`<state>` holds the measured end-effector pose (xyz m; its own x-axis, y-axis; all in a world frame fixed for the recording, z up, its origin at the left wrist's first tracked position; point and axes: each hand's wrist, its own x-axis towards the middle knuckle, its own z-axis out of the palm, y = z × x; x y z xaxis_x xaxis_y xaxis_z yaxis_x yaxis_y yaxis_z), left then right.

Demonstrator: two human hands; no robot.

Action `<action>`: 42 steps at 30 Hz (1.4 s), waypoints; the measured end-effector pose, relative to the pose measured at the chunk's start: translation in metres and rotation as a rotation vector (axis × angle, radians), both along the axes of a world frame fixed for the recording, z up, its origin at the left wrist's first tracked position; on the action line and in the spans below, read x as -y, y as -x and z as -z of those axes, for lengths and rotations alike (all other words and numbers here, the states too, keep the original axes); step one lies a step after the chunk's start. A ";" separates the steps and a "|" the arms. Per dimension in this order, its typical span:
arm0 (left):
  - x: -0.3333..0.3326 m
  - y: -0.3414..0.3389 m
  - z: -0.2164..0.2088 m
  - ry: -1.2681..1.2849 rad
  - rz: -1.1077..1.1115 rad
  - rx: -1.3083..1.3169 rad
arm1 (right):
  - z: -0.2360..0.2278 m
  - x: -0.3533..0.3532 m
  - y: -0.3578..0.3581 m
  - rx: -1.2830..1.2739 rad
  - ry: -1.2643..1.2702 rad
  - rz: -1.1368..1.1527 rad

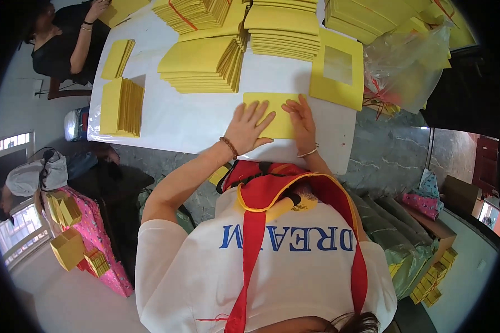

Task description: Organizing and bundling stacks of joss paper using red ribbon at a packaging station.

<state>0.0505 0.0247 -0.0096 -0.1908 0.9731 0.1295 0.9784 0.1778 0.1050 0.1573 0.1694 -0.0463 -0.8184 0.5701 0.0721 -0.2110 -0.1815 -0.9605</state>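
Observation:
A flat yellow paper piece (278, 127), perhaps a folded bag or an envelope, lies at the front edge of the white table. My left hand (251, 125) rests flat on its left part, fingers spread. At the right edge of the same piece is my right hand (302, 123), its fingers apart and slightly bent, with nothing seen gripped in them. Just to the right lies a yellow sheet with a pale window (337, 65). Beyond my hands stands a fanned stack of yellow paper pieces (200, 66).
More yellow stacks (283, 30) fill the table's far side, and smaller stacks (119, 108) stand at its left. A clear plastic bag (405, 66) sits at the far right corner. A co-worker's arm (82, 47) reaches in at the far left. Wrapped green bundles (394, 238) lie at my right.

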 end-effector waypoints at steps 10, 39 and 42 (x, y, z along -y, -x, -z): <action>-0.032 -0.017 0.004 -0.070 -0.036 -0.313 | 0.008 -0.056 -0.021 -0.185 0.899 0.004; 0.055 0.186 -0.064 0.132 -0.244 -0.129 | -0.005 -0.024 -0.042 0.232 0.585 0.030; 0.053 0.177 -0.073 0.241 -0.288 -0.097 | -0.006 -0.021 -0.035 0.300 0.537 0.051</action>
